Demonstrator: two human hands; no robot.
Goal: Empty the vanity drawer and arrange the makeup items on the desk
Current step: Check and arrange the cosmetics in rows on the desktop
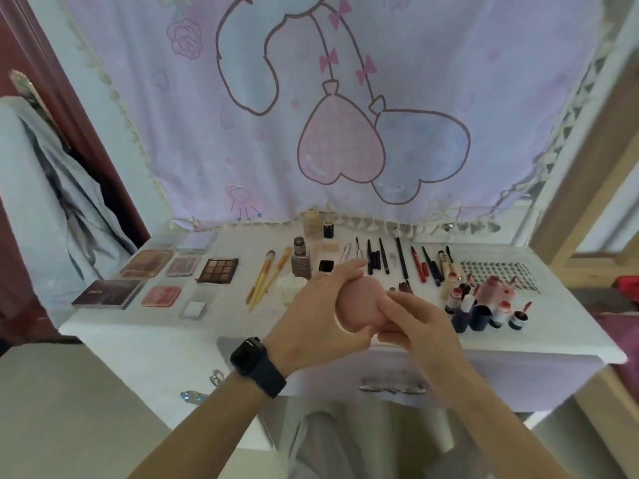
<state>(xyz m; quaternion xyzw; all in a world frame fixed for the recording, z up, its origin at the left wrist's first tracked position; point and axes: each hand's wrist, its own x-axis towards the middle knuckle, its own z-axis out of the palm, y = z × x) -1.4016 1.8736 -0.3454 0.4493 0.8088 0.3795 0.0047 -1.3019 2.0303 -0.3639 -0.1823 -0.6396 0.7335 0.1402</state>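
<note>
Pink object (pixel 359 305) over white desk's (pixel 138 328) front edge

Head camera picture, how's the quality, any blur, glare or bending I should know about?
Head view: soft all over, with even, diffuse light; the wide lens bows the desk edge; the pink round item held by the left hand and right hand looks smeared, with a bright glint on its rim.

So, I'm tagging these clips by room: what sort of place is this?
Likely a home bedroom vanity: a white dressing table laid with eyeshadow palettes and makeup pencils, and a pastel cartoon cloth hanging behind it.
</note>
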